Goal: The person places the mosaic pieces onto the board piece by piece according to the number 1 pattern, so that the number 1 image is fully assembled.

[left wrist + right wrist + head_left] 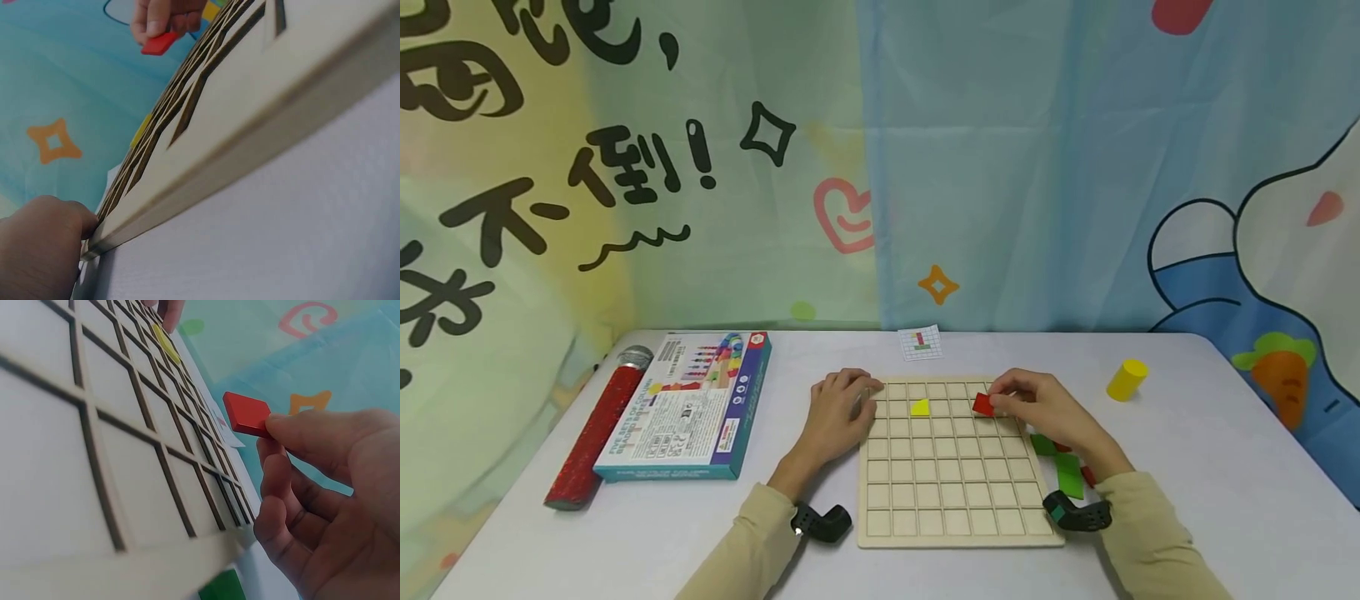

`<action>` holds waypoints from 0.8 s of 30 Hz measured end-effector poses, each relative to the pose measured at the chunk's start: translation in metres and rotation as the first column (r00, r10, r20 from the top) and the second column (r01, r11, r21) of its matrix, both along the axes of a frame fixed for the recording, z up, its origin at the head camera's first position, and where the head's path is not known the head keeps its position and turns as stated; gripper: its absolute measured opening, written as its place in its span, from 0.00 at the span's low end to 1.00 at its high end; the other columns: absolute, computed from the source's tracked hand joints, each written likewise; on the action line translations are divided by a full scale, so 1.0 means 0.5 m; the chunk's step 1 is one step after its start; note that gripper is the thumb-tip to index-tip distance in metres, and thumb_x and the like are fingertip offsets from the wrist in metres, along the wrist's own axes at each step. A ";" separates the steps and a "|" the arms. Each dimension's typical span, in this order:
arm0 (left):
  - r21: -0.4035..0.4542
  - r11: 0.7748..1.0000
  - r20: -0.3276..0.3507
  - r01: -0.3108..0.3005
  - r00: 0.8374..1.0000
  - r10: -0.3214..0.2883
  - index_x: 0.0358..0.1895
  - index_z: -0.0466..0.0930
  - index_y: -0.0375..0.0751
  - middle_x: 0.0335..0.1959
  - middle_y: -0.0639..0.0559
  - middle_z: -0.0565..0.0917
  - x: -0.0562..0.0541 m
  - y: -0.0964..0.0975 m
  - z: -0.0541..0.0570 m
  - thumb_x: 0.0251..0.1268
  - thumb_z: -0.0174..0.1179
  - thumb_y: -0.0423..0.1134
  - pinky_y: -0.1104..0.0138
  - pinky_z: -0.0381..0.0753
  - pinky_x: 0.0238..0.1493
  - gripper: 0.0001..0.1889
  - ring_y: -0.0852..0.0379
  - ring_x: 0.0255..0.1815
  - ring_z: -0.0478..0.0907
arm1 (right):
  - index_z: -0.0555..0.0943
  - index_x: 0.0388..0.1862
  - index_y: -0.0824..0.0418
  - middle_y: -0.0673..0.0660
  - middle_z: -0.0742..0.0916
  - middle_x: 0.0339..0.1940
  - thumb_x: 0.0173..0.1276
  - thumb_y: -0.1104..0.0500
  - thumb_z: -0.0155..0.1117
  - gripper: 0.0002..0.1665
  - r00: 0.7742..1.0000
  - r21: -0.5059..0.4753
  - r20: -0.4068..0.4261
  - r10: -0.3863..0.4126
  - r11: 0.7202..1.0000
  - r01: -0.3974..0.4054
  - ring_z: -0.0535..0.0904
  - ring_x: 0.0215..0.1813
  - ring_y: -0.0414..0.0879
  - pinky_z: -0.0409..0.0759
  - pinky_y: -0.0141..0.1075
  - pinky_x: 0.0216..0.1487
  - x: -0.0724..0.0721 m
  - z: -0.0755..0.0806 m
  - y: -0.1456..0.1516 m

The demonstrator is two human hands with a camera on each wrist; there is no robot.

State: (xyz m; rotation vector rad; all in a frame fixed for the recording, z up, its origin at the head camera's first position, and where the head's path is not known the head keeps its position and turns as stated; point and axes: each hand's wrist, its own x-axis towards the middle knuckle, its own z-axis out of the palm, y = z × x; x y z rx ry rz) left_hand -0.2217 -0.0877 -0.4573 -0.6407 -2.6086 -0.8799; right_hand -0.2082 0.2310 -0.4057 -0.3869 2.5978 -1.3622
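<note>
A pale wooden grid board (951,497) lies on the table, its squares divided by raised ridges. My right hand (1041,408) pinches a small red tile (247,414) between thumb and fingertips, held tilted over the board's upper right squares. The left hand (841,410) rests at the upper left corner of the board, fingertips on its edge; in the left wrist view part of that hand (44,247) hides its other fingers. One yellow tile (920,407) sits in a square of the second row, between the two hands.
Several green tiles (1070,477) and red ones lie right of the board, partly under the right forearm. Behind the board is a small pattern card (920,342). A yellow cylinder (1127,380) stands back right. At left are a flat box (681,417) and a red tube (601,429).
</note>
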 end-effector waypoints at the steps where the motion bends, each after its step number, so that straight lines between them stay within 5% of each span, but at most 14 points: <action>1: -0.002 1.000 0.001 -0.002 1.000 0.002 0.48 0.81 0.50 0.54 0.49 0.77 0.000 0.000 0.000 0.64 0.54 0.38 0.48 0.62 0.54 0.11 0.46 0.55 0.70 | 0.79 0.45 0.57 0.57 0.85 0.38 0.66 0.47 0.61 0.17 1.000 0.003 0.003 0.003 1.000 -0.003 0.77 0.35 0.48 0.74 0.34 0.34 -0.001 0.000 -0.003; 10: 0.003 1.000 0.002 -0.003 1.000 0.003 0.47 0.81 0.50 0.54 0.49 0.77 0.000 0.001 0.002 0.64 0.54 0.38 0.48 0.62 0.55 0.11 0.47 0.55 0.70 | 0.79 0.43 0.57 0.59 0.83 0.39 0.67 0.50 0.61 0.12 0.998 -0.007 0.020 0.056 0.998 -0.056 0.73 0.24 0.48 0.74 0.36 0.26 -0.010 0.002 -0.032; 24: -0.006 1.000 -0.015 -0.002 1.000 0.002 0.47 0.81 0.50 0.53 0.49 0.77 0.001 0.001 0.000 0.64 0.54 0.38 0.49 0.63 0.54 0.11 0.47 0.54 0.71 | 0.80 0.40 0.57 0.57 0.84 0.37 0.68 0.54 0.59 0.08 0.994 0.036 -0.029 0.104 0.994 -0.102 0.74 0.29 0.46 0.73 0.34 0.28 -0.025 -0.005 -0.072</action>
